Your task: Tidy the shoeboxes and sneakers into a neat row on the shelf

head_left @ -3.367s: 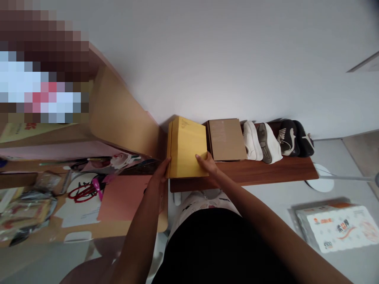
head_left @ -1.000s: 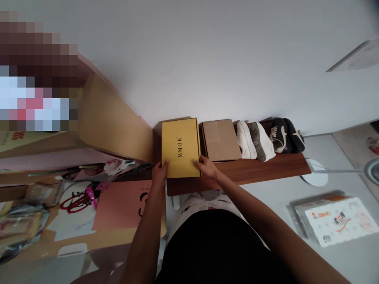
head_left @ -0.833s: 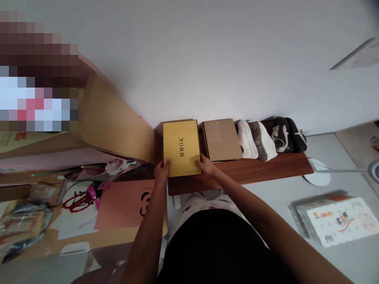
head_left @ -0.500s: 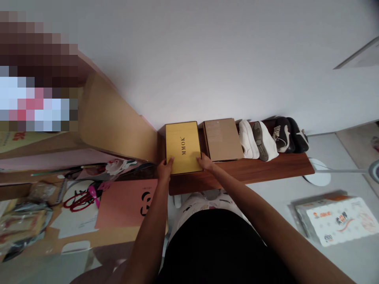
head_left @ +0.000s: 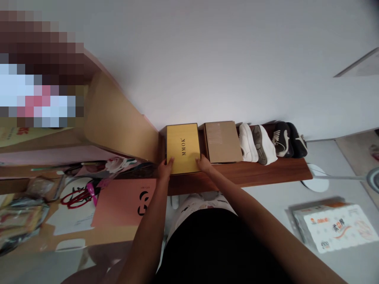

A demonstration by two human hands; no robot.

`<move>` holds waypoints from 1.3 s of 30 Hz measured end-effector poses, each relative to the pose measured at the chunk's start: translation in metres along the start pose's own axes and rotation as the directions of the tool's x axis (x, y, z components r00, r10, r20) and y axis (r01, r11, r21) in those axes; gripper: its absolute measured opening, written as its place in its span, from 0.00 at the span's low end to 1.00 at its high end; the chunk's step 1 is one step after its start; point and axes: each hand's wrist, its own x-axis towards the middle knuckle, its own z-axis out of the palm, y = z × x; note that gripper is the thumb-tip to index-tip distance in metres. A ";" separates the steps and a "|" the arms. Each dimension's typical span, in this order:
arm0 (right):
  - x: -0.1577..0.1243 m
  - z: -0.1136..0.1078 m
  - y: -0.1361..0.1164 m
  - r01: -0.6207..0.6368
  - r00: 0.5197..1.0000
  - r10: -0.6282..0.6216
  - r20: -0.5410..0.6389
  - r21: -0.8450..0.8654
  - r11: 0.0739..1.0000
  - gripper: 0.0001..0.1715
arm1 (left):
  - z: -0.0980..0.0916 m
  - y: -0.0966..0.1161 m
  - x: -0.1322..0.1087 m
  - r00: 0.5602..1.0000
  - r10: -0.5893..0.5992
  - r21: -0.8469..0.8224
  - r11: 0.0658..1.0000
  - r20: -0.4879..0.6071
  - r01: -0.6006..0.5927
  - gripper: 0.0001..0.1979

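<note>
A yellow box (head_left: pixel 182 146) with dark edges and the letters MMOK lies on a brown wooden shelf board (head_left: pixel 254 174) against the wall. My left hand (head_left: pixel 165 169) grips its near left corner, thumb on the lid. On the opposite side my right hand (head_left: pixel 203 162) holds the near right corner, thumb also on top. The fingers under and behind the box edges are hidden. Just right of it sits a plain brown cardboard box (head_left: pixel 223 142), apart from the yellow one by a narrow gap.
White shoes (head_left: pixel 248 142) and black shoes (head_left: pixel 282 140) stand along the board. A white tissue pack (head_left: pixel 339 227) lies on the floor at right. To the left are a tan panel (head_left: pixel 118 118), a pink box (head_left: pixel 122 201), red cords (head_left: pixel 77 197) and plastic-wrapped items (head_left: pixel 22 223).
The view has shifted slightly. Both hands keep their hold on the yellow box, which stays in nearly the same place on the board.
</note>
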 end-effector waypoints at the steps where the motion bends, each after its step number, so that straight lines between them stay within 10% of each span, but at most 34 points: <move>1: -0.004 -0.002 0.000 0.007 1.000 -0.007 -0.030 -0.002 1.000 0.25 | -0.002 0.002 0.000 1.000 0.026 0.017 1.000 -0.015 -0.026 0.25; 6: -0.025 -0.042 0.024 0.200 0.961 -0.165 -0.220 0.147 0.969 0.27 | 0.008 0.024 -0.012 0.948 0.238 0.035 0.971 -0.209 -0.236 0.31; 10: -0.027 -0.105 0.056 0.101 0.934 -0.021 -0.357 0.207 0.973 0.30 | 0.052 0.055 -0.040 0.940 0.339 -0.191 0.921 -0.032 -0.339 0.27; 15: -0.011 -0.165 0.085 0.029 0.901 0.034 -0.433 0.139 0.990 0.34 | 0.126 0.085 -0.063 0.918 0.307 -0.405 0.895 0.249 -0.189 0.29; 21: 0.017 -0.186 0.096 -0.098 0.902 0.120 -0.415 0.075 0.992 0.36 | 0.177 0.095 -0.055 0.977 0.091 -0.215 0.975 0.190 -0.050 0.31; 30: 0.047 -0.177 0.089 -0.233 0.949 0.251 -0.191 0.108 0.966 0.26 | 0.195 0.085 -0.058 0.968 -0.018 -0.331 0.938 0.249 0.103 0.26; 39: 0.023 -0.194 0.116 -0.129 0.966 0.191 -0.172 0.318 0.939 0.40 | 0.169 0.091 -0.098 0.981 0.089 -0.460 0.888 0.172 0.000 0.29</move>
